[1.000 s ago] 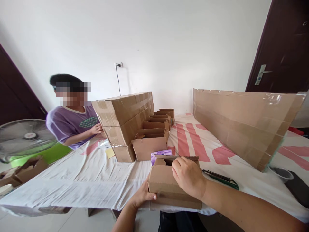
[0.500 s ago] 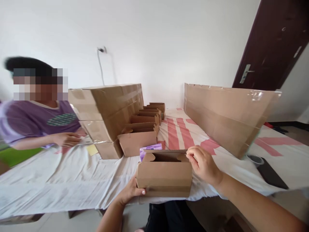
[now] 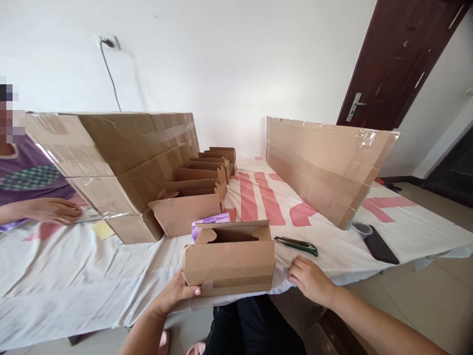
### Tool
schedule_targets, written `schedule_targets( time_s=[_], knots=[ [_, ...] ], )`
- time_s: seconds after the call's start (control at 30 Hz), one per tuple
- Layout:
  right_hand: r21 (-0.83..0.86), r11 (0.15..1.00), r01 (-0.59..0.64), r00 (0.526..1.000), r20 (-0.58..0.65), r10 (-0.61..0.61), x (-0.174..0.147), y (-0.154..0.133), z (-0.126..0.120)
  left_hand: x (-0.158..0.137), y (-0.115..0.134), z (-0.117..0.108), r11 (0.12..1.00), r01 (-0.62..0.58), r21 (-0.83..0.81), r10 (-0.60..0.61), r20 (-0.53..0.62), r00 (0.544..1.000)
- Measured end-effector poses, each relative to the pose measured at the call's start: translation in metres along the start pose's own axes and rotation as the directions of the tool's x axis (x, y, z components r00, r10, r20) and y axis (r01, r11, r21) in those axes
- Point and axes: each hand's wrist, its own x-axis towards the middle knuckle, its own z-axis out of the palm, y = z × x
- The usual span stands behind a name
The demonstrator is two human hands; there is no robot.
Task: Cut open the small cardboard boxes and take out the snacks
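Observation:
A small brown cardboard box point(image 3: 229, 264) with its top flaps up stands at the near edge of the cloth-covered table point(image 3: 74, 276). My left hand point(image 3: 173, 294) grips the box's lower left corner. My right hand point(image 3: 309, 279) rests on the table edge just right of the box, fingers loosely curled and holding nothing. A green utility knife point(image 3: 296, 243) lies a little beyond my right hand. A purple packet point(image 3: 210, 221) sits just behind the box.
A row of open small boxes point(image 3: 195, 197) runs back beside large taped cartons point(image 3: 121, 158) at left. A long flat carton point(image 3: 325, 162) stands at right, a cup point(image 3: 360, 229) and dark phone point(image 3: 380, 245) beside it. A person in a purple shirt point(image 3: 25, 177) sits at far left.
My right hand left the box's top flap and dropped to the table edge at the right. The view swung right; my left hand kept its hold on the box.

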Motion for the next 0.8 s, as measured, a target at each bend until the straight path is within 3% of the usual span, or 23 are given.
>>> schedule_targets(
  time_s=[0.27, 0.33, 0.4, 0.47, 0.53, 0.63, 0.8],
  knots=[
    [0.133, 0.991, -0.021, 0.997, 0.076, 0.011, -0.013, 0.003, -0.005, 0.004, -0.007, -0.005, 0.998, 0.010, 0.069, -0.013, 0.037, 0.999],
    [0.156, 0.988, 0.014, 1.000, -0.025, -0.010, -0.005, 0.003, -0.018, 0.005, -0.009, -0.008, 0.996, 0.020, 0.084, -0.025, 0.060, 0.998],
    [0.175, 0.984, 0.039, 0.975, -0.224, 0.001, 0.011, 0.000, -0.036, 0.005, -0.011, -0.010, 0.996, 0.027, 0.087, -0.034, 0.071, 0.997],
    [0.192, 0.979, 0.063, 0.904, -0.426, 0.025, 0.031, -0.009, -0.056, 0.005, -0.013, -0.011, 0.996, 0.023, 0.084, -0.029, 0.077, 0.997],
    [0.194, 0.976, 0.097, 0.845, -0.534, 0.022, 0.053, -0.022, -0.073, 0.004, -0.014, -0.011, 0.997, 0.016, 0.073, -0.021, 0.068, 0.997],
    [0.161, 0.976, 0.145, 0.845, -0.533, -0.038, 0.080, -0.045, -0.085, 0.004, -0.013, -0.009, 0.999, 0.004, 0.040, -0.006, 0.054, 0.999],
    [0.097, 0.976, 0.192, 0.889, -0.439, -0.131, 0.096, -0.071, -0.075, 0.004, -0.014, -0.007, 1.000, -0.026, -0.003, 0.026, 0.088, 0.996]
  ],
)
